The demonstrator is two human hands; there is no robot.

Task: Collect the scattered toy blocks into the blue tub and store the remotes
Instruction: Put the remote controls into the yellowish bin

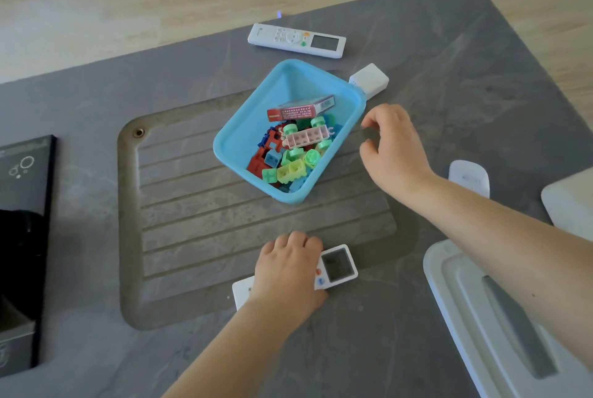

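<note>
– Nearest, what do you see?
– Two bare forearms come in from the bottom edge. At the lower right a white lidded container (500, 317) is cut off by the frame, so its full shape is unclear.

– And the left hand?
– The left hand (287, 266) lies flat over a white remote (337, 264) on the grey bench (369, 349), its grip closed down on it. Only the display end and a near corner of the remote show; the middle is hidden under the palm.

– The right hand?
– The right hand (393, 147) hovers just beside the blue tub (244, 137), fingers curled but apart, holding nothing. Behind its wrist a small white device (468, 178) is partly hidden.

– Where are the blocks?
– The toy blocks (295, 153) are heaped in the tub's near end, with a red box (300, 109) lying on top. The tub sits on the grooved recess (224, 237), which has bare room to the left.

– Farther back?
– A small white box (370, 80) touches the tub's far corner, half hidden by the rim. A long white remote (296, 41) lies near the far bench edge.
</note>
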